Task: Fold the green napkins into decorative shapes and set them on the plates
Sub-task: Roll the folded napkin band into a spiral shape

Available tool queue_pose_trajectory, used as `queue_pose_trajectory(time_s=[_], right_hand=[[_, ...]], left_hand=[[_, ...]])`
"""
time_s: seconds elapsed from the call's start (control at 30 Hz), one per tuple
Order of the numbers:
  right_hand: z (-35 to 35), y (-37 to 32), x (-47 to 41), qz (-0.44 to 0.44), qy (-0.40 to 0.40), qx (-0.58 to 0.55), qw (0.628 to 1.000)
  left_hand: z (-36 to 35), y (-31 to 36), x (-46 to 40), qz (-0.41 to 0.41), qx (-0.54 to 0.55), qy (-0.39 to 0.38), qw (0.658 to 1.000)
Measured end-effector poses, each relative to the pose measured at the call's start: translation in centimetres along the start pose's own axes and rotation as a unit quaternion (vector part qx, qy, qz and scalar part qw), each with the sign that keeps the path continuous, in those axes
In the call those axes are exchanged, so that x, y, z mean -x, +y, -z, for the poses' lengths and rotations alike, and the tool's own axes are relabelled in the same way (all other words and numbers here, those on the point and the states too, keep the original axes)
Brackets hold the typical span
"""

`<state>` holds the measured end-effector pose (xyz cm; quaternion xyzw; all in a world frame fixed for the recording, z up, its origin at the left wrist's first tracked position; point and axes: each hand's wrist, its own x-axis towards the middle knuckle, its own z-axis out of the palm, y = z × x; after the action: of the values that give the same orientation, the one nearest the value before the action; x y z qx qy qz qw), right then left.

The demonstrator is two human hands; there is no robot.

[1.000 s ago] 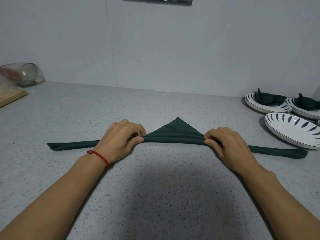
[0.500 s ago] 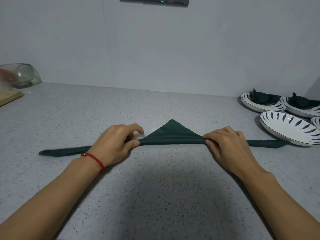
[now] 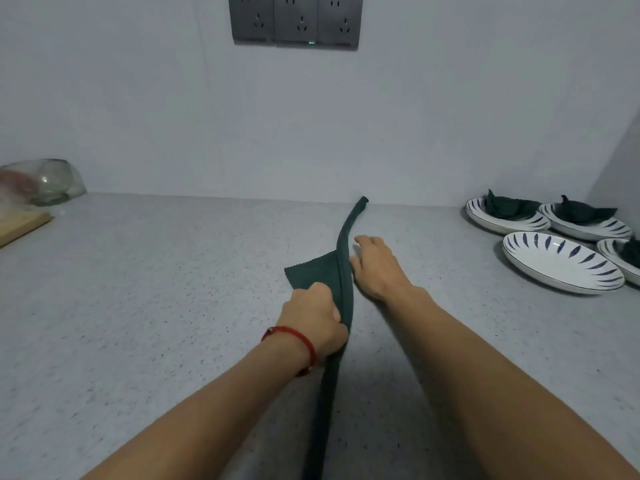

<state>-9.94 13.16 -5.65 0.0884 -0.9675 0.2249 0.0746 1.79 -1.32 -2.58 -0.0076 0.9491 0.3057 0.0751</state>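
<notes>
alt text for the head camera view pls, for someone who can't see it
On a grey speckled counter, the left hand grips a green napkin rolled into a long strip that points toward the wall, a triangular flap at its left; the right hand rests open beside it. At right, an empty plate sits among plates holding folded napkins.

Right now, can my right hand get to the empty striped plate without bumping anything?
Probably yes. The right hand lies open beside the rolled napkin, and only bare counter shows between it and the empty plate.
</notes>
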Motion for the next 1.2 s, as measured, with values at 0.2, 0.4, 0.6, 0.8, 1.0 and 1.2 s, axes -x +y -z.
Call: queue_pose_trajectory(time_s=[0.2,0.4,0.6,0.8,1.0,1.2], right_hand=[[2.9,1.8,7.7,0.064,0.014,-0.042,0.997],[5.0,1.1,19.1,0.184,-0.036,-0.046,0.981],[5.8,2.4,26.7,0.248,-0.017,-0.049,0.967],[5.6,2.1,30.0,0.297,0.02,-0.032,0.954],[4.8,1.7,29.5,0.312,0.074,-0.06,0.945],[5.8,0.2,28.1,0.207,0.029,-0.176,0.962]], left_hand=[[-0.9,2.7,-1.1,0.053,0.163,0.025,0.985],[-3.4,1.6,2.4,-0.119,0.047,0.15,0.98],[-5.8,-1.8,10.9,-0.379,0.02,0.15,0.913],[-6.3,-3.8,13.3,-0.445,0.001,0.147,0.884],[-6.5,-4.4,13.6,-0.455,-0.014,0.132,0.881],[-5.5,-4.6,13.6,-0.446,-0.013,0.063,0.893]])
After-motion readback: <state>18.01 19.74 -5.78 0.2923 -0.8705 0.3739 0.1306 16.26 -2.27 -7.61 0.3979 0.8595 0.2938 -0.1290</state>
